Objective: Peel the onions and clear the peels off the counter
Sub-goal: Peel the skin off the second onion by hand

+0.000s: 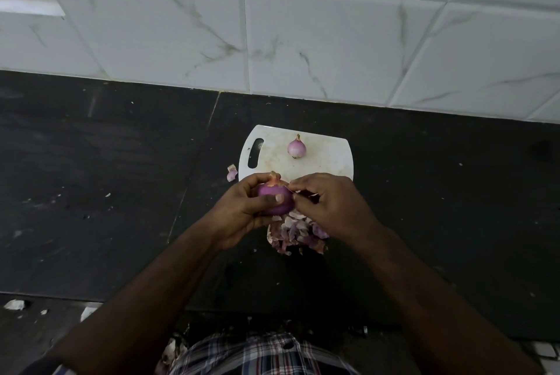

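Checked shirt (pixel 263 353) at the bottom edge, closest in, with both bare forearms reaching forward from it over the dark surface (pixel 91 177).

Left hand (pixel 242 211) curled round a purple onion (pixel 274 200), thumb across its front, stem end turned up and away. Held above the surface rather than resting on it, probably so the loosened skin can fall free.

Right hand (pixel 330 205) just beside it, fingertips (pixel 295 188) pinching a thin strip of skin near the stem end, other fingers folded in. Onion mostly bare and glossy already; only papery bits left near the top, so likely the last strips of this one.

Directly beneath both hands, a heap of peels (pixel 298 235) on the surface, touching the near edge of the cutting board. Dropped there in one pile, presumably to make gathering easy later.

Beyond the hands, a white cutting board (pixel 327 159) carrying a second onion (pixel 296 147), standing stem up, well apart from the fingers. Looks smooth and peeled, though not certain at this size.

To the left of the board, just past the left hand's knuckles, one stray peel (pixel 232 172) lying alone.

No bowl, bin or other container in sight; nothing to receive the peels yet. Clearing step not begun, judging by the heap. Small pale flecks scattered across the surface.
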The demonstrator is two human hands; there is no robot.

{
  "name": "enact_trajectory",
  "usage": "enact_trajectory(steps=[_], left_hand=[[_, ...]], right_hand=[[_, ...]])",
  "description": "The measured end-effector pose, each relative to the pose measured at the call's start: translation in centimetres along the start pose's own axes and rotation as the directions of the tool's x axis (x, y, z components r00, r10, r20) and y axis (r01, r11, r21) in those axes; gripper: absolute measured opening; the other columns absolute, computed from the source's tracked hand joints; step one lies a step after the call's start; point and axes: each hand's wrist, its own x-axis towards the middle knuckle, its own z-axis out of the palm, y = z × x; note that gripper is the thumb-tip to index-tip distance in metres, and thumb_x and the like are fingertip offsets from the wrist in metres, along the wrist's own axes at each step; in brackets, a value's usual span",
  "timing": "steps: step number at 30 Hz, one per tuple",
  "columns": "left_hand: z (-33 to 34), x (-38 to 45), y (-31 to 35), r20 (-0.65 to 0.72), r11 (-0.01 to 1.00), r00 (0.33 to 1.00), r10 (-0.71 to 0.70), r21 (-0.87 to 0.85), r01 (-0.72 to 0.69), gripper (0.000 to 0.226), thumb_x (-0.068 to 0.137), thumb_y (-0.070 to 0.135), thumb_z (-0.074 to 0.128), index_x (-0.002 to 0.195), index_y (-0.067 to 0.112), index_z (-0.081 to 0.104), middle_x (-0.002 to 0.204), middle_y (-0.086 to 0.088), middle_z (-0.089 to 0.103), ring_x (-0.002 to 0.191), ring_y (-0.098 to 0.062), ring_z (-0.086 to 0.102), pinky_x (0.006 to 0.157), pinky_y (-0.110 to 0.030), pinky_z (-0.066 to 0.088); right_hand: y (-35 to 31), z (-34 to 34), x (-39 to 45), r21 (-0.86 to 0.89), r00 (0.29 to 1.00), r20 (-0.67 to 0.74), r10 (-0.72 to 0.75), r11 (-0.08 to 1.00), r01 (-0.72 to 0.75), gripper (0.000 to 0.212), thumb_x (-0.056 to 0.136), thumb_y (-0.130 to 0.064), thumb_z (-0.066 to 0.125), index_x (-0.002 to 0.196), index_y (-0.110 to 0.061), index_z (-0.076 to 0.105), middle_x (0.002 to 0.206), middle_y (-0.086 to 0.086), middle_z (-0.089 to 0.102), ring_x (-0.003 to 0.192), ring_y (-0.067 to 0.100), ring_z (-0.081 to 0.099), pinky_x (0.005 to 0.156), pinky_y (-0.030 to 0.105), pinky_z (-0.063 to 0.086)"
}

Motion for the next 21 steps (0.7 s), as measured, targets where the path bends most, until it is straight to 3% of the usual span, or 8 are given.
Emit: enact_trajectory(steps=[4,11,14,17,19,21], left_hand=[[0.5,-0.1,0.1,0.034,0.997,0.998,0.049,0.063,-0.051,0.046,0.069,0.006,0.078,0.113,0.012,0.064,0.113,-0.009,0.069,0.097,-0.027,0.072,0.075,-0.034,0.063],[0.2,-0.1,0.0,0.088,0.998,0.994,0.059,0.014,-0.06,0.052,0.074,-0.006,0.076,0.122,0.014,0.067,0.125,-0.014,0.065,0.101,-0.03,0.071,0.077,-0.036,0.062],[0.0,0.0,-0.2,0.111,0.998,0.992,0.061,-0.019,-0.059,0.056,0.073,-0.007,0.069,0.124,0.015,0.066,0.125,-0.013,0.064,0.103,-0.03,0.07,0.081,-0.039,0.06],[0.1,0.1,0.1,0.118,0.997,0.99,0.072,-0.031,-0.069,0.066,0.073,-0.013,0.064,0.131,0.017,0.06,0.138,-0.009,0.056,0.112,-0.026,0.067,0.081,-0.036,0.061],[0.2,0.3,0.2,0.074,0.996,0.995,0.07,-0.055,-0.066,0.07,0.078,-0.018,0.067,0.136,0.019,0.055,0.143,-0.008,0.048,0.117,-0.027,0.063,0.08,-0.034,0.06],[0.5,0.3,0.3,0.004,0.994,0.999,0.05,-0.1,-0.05,0.069,0.073,-0.008,0.075,0.135,0.015,0.054,0.139,-0.015,0.049,0.113,-0.029,0.065,0.083,-0.035,0.061]], right_hand=[[-0.5,0.9,0.2,-0.102,0.991,-0.11,0.069,0.992,-0.08,0.019,0.084,-0.012,0.066,0.101,-0.014,0.074,0.093,-0.001,0.072,0.086,0.013,0.065,0.079,0.038,0.055],[-0.2,1.0,0.7,-0.066,0.96,-0.22,0.174,0.979,-0.192,0.029,0.084,-0.011,0.063,0.112,-0.014,0.07,0.095,-0.001,0.068,0.088,0.013,0.062,0.083,0.035,0.053],[0.2,0.9,0.9,0.045,0.953,-0.154,0.26,0.965,-0.257,0.03,0.092,-0.017,0.062,0.122,-0.018,0.068,0.11,-0.004,0.07,0.098,0.01,0.063,0.09,0.032,0.054],[0.3,0.9,0.9,0.166,0.951,-0.054,0.304,0.942,-0.292,0.029,0.094,-0.021,0.065,0.123,-0.021,0.068,0.114,-0.007,0.071,0.104,0.003,0.064,0.094,0.029,0.054],[0.2,1.2,0.7,0.197,0.95,-0.115,0.291,0.944,-0.265,0.028,0.091,-0.013,0.067,0.118,-0.02,0.07,0.109,-0.008,0.073,0.101,0.002,0.066,0.092,0.028,0.056],[-0.1,1.6,0.4,0.218,0.943,-0.18,0.28,0.946,-0.24,0.031,0.088,-0.006,0.068,0.116,-0.019,0.071,0.107,-0.007,0.073,0.1,0.003,0.067,0.091,0.027,0.056]])
